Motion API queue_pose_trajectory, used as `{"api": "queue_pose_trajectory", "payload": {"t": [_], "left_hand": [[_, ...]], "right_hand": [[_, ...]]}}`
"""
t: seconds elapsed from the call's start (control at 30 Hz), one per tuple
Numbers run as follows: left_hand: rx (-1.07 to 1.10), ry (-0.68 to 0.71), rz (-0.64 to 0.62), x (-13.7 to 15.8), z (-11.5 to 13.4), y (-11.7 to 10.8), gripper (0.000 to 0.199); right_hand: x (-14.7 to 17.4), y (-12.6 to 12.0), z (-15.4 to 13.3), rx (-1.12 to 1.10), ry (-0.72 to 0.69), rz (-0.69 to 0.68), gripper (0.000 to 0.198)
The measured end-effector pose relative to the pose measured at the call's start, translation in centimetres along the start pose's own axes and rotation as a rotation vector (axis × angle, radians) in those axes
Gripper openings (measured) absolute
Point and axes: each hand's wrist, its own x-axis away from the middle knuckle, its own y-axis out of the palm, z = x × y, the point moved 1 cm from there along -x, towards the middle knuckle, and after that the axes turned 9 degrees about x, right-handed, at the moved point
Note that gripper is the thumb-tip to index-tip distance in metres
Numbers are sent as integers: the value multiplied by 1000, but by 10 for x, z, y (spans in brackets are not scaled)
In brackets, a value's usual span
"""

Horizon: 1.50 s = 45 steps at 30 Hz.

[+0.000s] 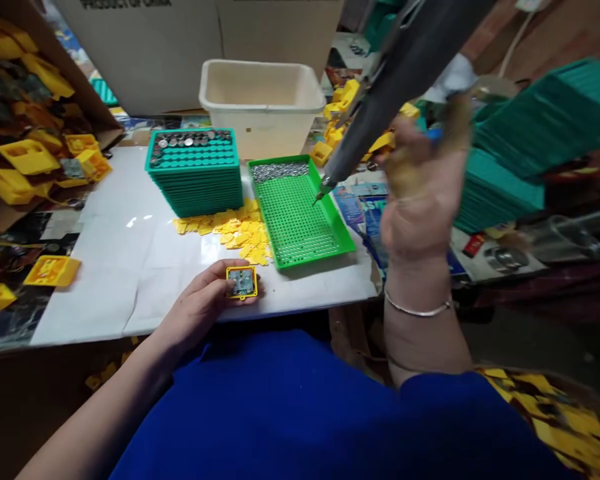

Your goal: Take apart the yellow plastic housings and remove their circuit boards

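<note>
Fingers of the left hand grasp a small yellow case in the head view, holding it at the near edge of the white bench, its open side up and a circuit board showing inside. Those of the right hand look released and loosely parted, palm in sight, though blur hides the detail; a thin bangle circles that wrist. Just left of the right hand, a grey screwdriver slants down from above, its tip over the green tray; whether the hand touches the tool cannot be told. Small metal pieces fill the tray's far end. Flat yellow pieces lie loose between that tray and a tall stack of teal trays, whose top one carries dark round parts toward its far side. Behind stands a cream tub, with a printed cardboard box beyond it. At the left, more yellow cases crowd a carton, and one sits apart near the bench's left side. Further teal trays are piled on the right.
</note>
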Motion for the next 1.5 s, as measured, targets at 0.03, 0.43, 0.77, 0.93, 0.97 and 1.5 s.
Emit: {"api": "queue_pose_trajectory", "payload": {"t": [0.03,0.43,0.77,0.93,0.97,1.5], "left_hand": [[-9,-8,4,-2,-1,2,41],[-24,-36,55,-16,-6,3,36],[-32,-34,103,-13,-2,11,36],[-40,-33,98,-13,-3,9,35],[-40,-31,93,-13,-3,8,35],[9,-25,56,-15,-7,14,38]], "right_hand": [[-9,1,4,-108,24,15,44],[1,10,30,-146,247,127,31],[10,10,49,-34,293,210,37],[9,11,48,-41,290,221,41],[9,11,48,-42,292,226,44],[21,74,-53,-422,227,-27,42]]}}
